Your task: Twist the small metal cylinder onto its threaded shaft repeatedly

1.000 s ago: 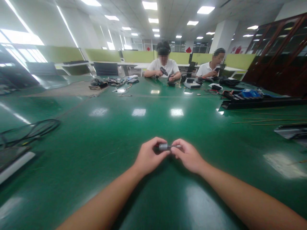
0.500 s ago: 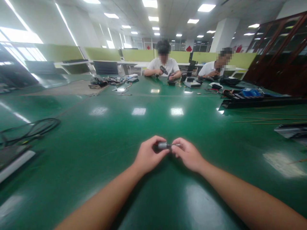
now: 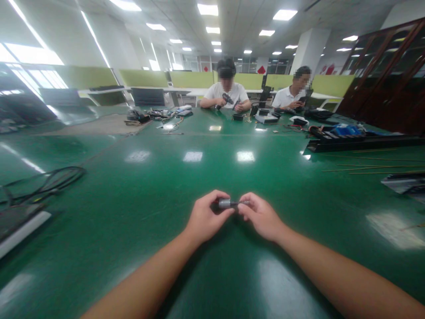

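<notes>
Low over the green table [image 3: 159,177], a small grey metal cylinder [image 3: 225,203] lies level between the thumb and fingers of my left hand [image 3: 206,217]. A thin dark shaft [image 3: 234,204] runs from its right end toward my right hand [image 3: 262,215]. The thumb and fingers of that hand are pinched round the shaft's far end, whose tip shows a little above the thumb. Both hands are close together, and the fingertips hide part of the piece.
Black cables [image 3: 63,177] and a dark device [image 3: 23,226] lie at the left. A long black tray [image 3: 358,144] and thin rods [image 3: 375,167] are at the right. Across the table sit a person with a drill [image 3: 227,98] and another person [image 3: 288,97].
Both hands keep nearly the same place and hold. The person at the far right has shifted a little and holds a dark object higher. The view has moved slightly.
</notes>
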### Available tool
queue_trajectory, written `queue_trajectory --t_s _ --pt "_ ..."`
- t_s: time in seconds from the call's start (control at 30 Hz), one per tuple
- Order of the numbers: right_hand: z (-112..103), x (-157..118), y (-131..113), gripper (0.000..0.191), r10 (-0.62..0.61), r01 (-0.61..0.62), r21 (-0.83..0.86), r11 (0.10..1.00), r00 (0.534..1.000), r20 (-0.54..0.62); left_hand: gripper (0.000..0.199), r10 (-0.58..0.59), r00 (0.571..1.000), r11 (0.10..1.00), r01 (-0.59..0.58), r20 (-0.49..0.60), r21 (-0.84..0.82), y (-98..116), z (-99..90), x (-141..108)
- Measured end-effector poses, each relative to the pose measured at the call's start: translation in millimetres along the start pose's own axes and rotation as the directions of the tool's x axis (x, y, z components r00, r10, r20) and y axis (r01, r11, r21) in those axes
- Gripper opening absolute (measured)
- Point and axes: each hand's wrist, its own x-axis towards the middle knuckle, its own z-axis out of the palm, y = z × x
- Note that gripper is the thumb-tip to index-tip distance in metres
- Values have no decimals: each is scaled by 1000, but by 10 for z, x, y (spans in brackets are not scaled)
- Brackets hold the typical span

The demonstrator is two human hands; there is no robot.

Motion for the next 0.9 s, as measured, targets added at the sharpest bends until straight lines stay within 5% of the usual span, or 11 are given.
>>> queue_trajectory --t_s 0.9 --pt "-21 10 2 21 -11 14 69 998 999 -40 19 -6 998 999 9 -56 50 -6 -29 16"
